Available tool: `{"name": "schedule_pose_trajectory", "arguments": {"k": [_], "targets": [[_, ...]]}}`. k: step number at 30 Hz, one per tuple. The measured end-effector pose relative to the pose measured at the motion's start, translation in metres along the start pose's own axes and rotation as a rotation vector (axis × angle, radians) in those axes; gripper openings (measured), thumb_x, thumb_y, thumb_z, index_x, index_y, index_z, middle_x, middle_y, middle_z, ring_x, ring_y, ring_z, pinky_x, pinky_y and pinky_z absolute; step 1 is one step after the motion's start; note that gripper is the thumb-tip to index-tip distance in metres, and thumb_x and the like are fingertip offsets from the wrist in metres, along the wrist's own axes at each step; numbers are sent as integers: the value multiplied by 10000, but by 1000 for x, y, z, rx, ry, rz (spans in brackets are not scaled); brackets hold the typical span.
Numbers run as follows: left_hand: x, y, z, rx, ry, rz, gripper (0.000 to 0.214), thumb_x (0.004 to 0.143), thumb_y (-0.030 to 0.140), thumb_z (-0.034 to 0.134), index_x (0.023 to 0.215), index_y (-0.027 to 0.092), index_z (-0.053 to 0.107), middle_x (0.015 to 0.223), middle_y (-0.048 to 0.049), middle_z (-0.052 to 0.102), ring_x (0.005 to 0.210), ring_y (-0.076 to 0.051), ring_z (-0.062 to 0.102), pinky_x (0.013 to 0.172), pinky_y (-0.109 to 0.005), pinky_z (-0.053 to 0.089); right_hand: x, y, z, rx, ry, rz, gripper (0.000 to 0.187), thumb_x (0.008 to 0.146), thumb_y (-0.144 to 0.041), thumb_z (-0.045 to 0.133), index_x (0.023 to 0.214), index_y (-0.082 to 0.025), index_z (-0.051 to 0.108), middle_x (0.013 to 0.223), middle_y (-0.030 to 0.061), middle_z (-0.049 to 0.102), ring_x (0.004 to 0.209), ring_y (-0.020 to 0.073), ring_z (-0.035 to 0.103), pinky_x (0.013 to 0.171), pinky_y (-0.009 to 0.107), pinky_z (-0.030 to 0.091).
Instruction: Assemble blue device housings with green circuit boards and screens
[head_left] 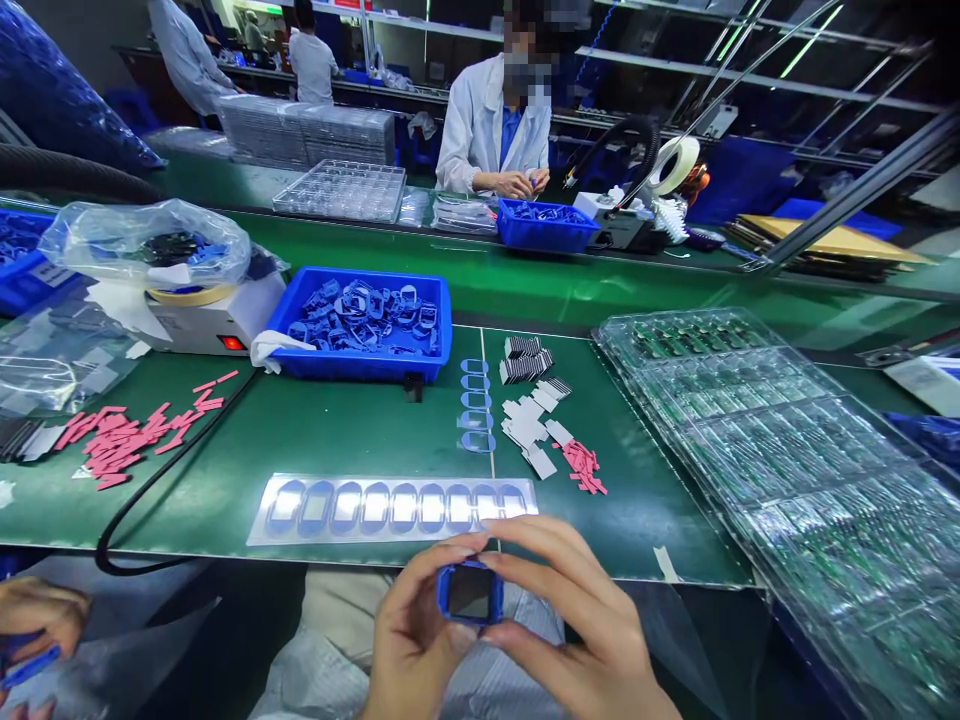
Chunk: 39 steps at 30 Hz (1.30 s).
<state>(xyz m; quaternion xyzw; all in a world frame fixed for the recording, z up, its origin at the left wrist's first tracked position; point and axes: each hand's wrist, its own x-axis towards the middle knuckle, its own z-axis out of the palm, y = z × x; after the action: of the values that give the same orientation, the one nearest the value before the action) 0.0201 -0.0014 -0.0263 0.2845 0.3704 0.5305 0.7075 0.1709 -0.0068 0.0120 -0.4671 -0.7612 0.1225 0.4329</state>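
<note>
Between my two hands, over my lap at the table's front edge, is a small blue plastic frame (445, 590) with a dark grey rectangular window facing me. My left hand (416, 630) grips its left side, thumb below and fingers above. From the right, my right hand (577, 610) pinches the same frame between thumb and fingertips. Just beyond my fingers lies a white sheet (259, 525) bearing a row of blue-rimmed oval stickers (347, 508). Farther off, several loose oval stickers (477, 421) form a column beside white squares (526, 420) and pink strips (582, 466).
A blue bin (360, 369) of similar frames stands behind. Stacked clear trays (787, 430) with green circuit boards fill the right. At left are a black cable (124, 515), scattered pink strips (124, 440) and a neighbour's hand (41, 615). A co-worker (491, 130) sits opposite.
</note>
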Motion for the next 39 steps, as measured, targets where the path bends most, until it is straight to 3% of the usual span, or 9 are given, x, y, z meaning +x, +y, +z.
{"name": "schedule_pose_trajectory", "arguments": {"k": [3,8,11,14,22,25,28,32,39], "targets": [[-2,0,-2,-70,78,-1,334,587,437,814,879,291,742,927,-21,768,886,-225,700,824,-302,537,2,15,-1,-53,-28,23,303,885,-443,543,1048,-206,638,1054,93,684,996,213,636,831,351,548],[-3,8,-9,-118,61,-44,357,572,456,819,857,255,744,774,-20,757,721,-180,702,699,-242,548,8,79,-11,-478,35,436,363,856,-527,513,924,-207,668,933,70,698,813,223,657,601,330,540],[-5,7,-15,-109,30,-70,359,587,462,809,874,255,746,766,-30,748,702,-181,691,669,-249,541,5,103,-10,-567,-9,501,348,792,-535,567,849,-212,684,863,72,696,750,246,646,506,325,484],[-7,5,-19,-113,-11,-124,363,584,452,816,886,263,748,791,-37,746,731,-187,691,689,-257,530,-2,108,-3,-611,-31,512,334,832,-486,505,824,-208,690,912,86,703,792,245,657,558,330,494],[-3,4,-17,-119,-141,-249,401,578,447,822,920,248,753,853,-54,737,818,-178,665,785,-256,500,-10,97,-3,-629,98,478,331,848,-450,493,887,-181,680,868,84,729,671,220,684,559,324,525],[2,6,-12,-45,-215,-223,384,597,497,791,891,252,760,1161,-92,675,1124,-266,582,978,-342,418,-8,66,-10,-519,142,392,299,833,-449,563,947,-189,656,802,43,728,594,165,676,588,279,557],[4,7,-5,-19,-340,-195,398,615,540,759,897,260,758,1416,-87,494,1322,-320,396,1094,-412,270,-6,27,-15,-252,55,221,223,827,-381,628,974,-214,615,770,-9,726,566,112,678,579,188,565],[3,9,4,-136,-479,-191,331,676,500,735,933,291,751,1343,-89,556,1242,-309,485,1050,-426,309,-3,-2,-16,-100,-11,110,185,887,-352,569,1010,-215,557,796,-6,734,593,93,695,571,130,558],[-3,19,7,-229,-351,-437,417,549,556,788,794,220,761,1100,-79,644,1050,-260,569,947,-346,386,3,1,-25,-217,15,-26,431,833,-529,562,1041,-153,591,832,89,713,767,175,692,663,240,576]]}}
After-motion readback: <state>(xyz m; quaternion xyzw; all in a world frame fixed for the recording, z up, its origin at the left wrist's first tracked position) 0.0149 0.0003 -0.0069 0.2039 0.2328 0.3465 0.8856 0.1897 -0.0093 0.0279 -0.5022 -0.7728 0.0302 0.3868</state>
